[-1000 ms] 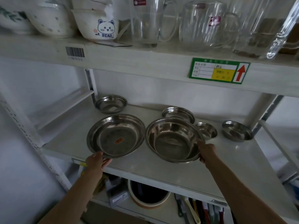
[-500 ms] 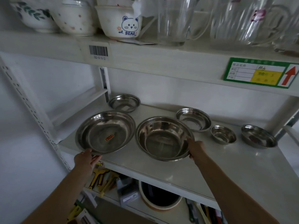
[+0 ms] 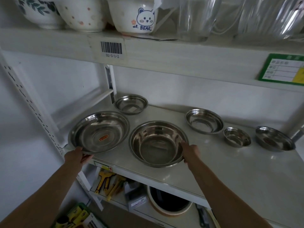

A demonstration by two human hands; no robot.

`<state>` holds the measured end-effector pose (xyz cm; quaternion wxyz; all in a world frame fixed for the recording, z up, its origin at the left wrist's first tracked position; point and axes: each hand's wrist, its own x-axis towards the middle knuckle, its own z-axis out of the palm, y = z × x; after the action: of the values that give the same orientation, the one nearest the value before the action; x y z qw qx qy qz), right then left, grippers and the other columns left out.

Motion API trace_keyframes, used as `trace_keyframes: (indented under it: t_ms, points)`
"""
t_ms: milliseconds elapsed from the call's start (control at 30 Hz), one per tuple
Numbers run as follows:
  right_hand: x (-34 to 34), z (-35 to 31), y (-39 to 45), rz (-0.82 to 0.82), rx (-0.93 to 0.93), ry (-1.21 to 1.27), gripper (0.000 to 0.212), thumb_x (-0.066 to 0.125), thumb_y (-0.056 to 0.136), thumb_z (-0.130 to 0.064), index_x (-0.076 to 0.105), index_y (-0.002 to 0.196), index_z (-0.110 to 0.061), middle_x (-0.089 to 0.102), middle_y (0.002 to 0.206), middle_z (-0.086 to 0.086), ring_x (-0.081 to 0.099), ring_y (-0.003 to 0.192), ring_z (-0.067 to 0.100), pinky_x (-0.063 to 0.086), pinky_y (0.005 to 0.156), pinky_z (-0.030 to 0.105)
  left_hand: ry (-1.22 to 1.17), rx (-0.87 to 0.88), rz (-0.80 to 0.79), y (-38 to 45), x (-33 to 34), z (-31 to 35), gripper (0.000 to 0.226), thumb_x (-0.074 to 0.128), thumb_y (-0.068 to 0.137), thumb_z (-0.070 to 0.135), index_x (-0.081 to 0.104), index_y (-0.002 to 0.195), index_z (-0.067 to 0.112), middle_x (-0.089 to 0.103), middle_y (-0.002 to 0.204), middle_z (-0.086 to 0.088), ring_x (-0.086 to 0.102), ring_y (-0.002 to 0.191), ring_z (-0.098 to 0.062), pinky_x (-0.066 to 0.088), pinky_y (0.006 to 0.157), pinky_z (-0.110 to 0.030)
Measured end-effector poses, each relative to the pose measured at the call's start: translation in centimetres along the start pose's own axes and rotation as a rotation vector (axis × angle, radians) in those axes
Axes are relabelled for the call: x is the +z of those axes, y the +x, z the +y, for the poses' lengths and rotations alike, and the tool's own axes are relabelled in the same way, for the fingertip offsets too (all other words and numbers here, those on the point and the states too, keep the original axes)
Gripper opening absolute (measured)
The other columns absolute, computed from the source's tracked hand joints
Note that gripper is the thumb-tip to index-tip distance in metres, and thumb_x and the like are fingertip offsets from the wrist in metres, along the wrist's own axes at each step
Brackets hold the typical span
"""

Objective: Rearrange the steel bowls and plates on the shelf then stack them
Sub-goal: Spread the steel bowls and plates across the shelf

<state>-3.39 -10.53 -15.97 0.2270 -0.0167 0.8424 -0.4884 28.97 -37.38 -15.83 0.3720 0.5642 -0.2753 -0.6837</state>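
Note:
On the white middle shelf (image 3: pixel 230 171) a wide steel plate (image 3: pixel 98 131) with an orange sticker is tilted up at the front left corner; my left hand (image 3: pixel 77 156) grips its near rim. Right of it sits a large deep steel bowl (image 3: pixel 158 143), with my right hand (image 3: pixel 190 151) holding its right rim. A smaller steel bowl (image 3: pixel 131 104) stands at the back left. Three more steel bowls line the right: a medium one (image 3: pixel 204 120), a small one (image 3: pixel 236 137) and a shallow one (image 3: pixel 274 140).
The upper shelf (image 3: pixel 164 51) hangs close overhead with ceramic bowls (image 3: pixel 136 15) and glass jugs (image 3: pixel 195 18). A perforated upright post (image 3: pixel 31 102) stands at the left. Below are yellow-handled tools (image 3: pixel 107 183) and a round dark container (image 3: pixel 169 203).
The view has shifted left, so the dishes appear further right. The plate's near edge is lifted slightly more in my left hand. Both hands keep their grips.

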Motion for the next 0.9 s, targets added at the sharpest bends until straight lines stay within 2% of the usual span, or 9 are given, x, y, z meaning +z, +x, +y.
trace_keyframes:
  t_ms: [167,267,333,567,700,833,900]
  points:
    - [1.7,0.5,0.2,-0.004,0.028,-0.038,0.061,0.057,0.087,-0.056,0.064,0.105,0.002,0.065,0.084,0.020,0.060,0.064,0.031,0.048,0.057,0.033,-0.023,-0.031,-0.015,1.1,0.2,0.8,0.035,0.053,0.094,0.010,0.048,0.129,0.006,0.057,0.123,-0.022,0.059,0.114,-0.039,0.049,0.099,-0.050]
    - [2.5,1.0,0.4,0.005,0.047,-0.067,0.063,0.056,0.085,-0.059,0.064,0.107,0.000,0.070,0.099,0.023,0.063,0.075,0.032,0.056,0.071,0.041,-0.037,-0.048,-0.003,1.4,0.3,0.9,0.043,0.050,0.095,0.008,0.043,0.137,0.011,0.056,0.122,-0.020,0.057,0.117,-0.039,0.049,0.099,-0.051]
    - [2.8,1.4,0.5,0.014,0.055,-0.085,0.063,0.055,0.085,-0.060,0.064,0.107,-0.002,0.071,0.102,0.022,0.065,0.079,0.033,0.057,0.078,0.043,-0.015,-0.054,-0.009,1.8,0.3,1.1,0.042,0.051,0.095,0.010,0.045,0.136,0.011,0.057,0.124,-0.020,0.058,0.117,-0.038,0.050,0.097,-0.050]
    - [2.9,1.8,0.0,0.028,0.069,-0.089,0.062,0.054,0.085,-0.060,0.065,0.103,-0.001,0.071,0.100,0.022,0.061,0.073,0.030,0.056,0.073,0.041,0.052,-0.056,-0.013,2.6,0.6,0.7,0.039,0.051,0.096,0.011,0.046,0.134,0.008,0.057,0.125,-0.023,0.058,0.117,-0.039,0.049,0.099,-0.049]
    - [2.7,1.7,-0.6,0.006,0.073,-0.073,0.055,0.052,0.091,-0.053,0.064,0.102,-0.001,0.069,0.092,0.019,0.061,0.070,0.029,0.048,0.058,0.030,0.075,-0.057,-0.017,2.5,0.7,0.7,0.040,0.052,0.095,0.012,0.046,0.134,0.008,0.057,0.120,-0.023,0.059,0.115,-0.040,0.050,0.098,-0.049]
    - [2.8,2.3,-0.5,-0.006,0.073,-0.031,0.058,0.053,0.089,-0.054,0.064,0.106,0.001,0.068,0.098,0.021,0.060,0.075,0.030,0.051,0.068,0.037,0.088,-0.067,0.004,4.1,0.2,0.4,0.034,0.056,0.092,0.017,0.049,0.125,0.012,0.058,0.121,-0.020,0.061,0.109,-0.038,0.052,0.094,-0.048]
    - [2.8,2.6,-0.7,-0.012,0.080,-0.012,0.060,0.054,0.088,-0.055,0.064,0.106,0.002,0.065,0.092,0.019,0.059,0.075,0.030,0.048,0.066,0.035,0.127,-0.071,0.008,4.9,0.0,0.2,0.031,0.059,0.090,0.021,0.051,0.119,0.013,0.060,0.123,-0.021,0.063,0.107,-0.038,0.054,0.088,-0.048]
